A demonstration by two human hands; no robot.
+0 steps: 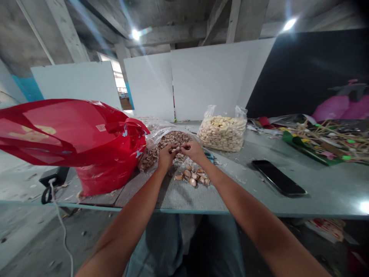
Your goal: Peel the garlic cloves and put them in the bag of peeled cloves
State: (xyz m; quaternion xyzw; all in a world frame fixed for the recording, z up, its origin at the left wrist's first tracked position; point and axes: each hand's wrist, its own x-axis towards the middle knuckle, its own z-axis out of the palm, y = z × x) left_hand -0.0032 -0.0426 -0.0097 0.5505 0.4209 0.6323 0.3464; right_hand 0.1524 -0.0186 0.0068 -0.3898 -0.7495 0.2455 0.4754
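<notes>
My left hand [167, 156] and my right hand [193, 151] meet with pinched fingers over the middle of the table. Between their fingertips is a small garlic clove [178, 149], mostly covered by the fingers. Just below them, unpeeled garlic cloves [193, 177] lie in a small heap on the tabletop. Behind my hands a clear plastic bag spills over with brown garlic skins [173, 137]. To the right of it stands a clear bag full of peeled garlic cloves [221, 134]. Something blue [209, 155], partly hidden, lies beside my right wrist.
A large red plastic bag [109, 177] stands on the left, near a black adapter [54, 176] with a white cable. On the right lie a black phone [278, 177] and a pile of thin sticks with coloured tips [331, 134]. White panels [213, 80] rise behind the table.
</notes>
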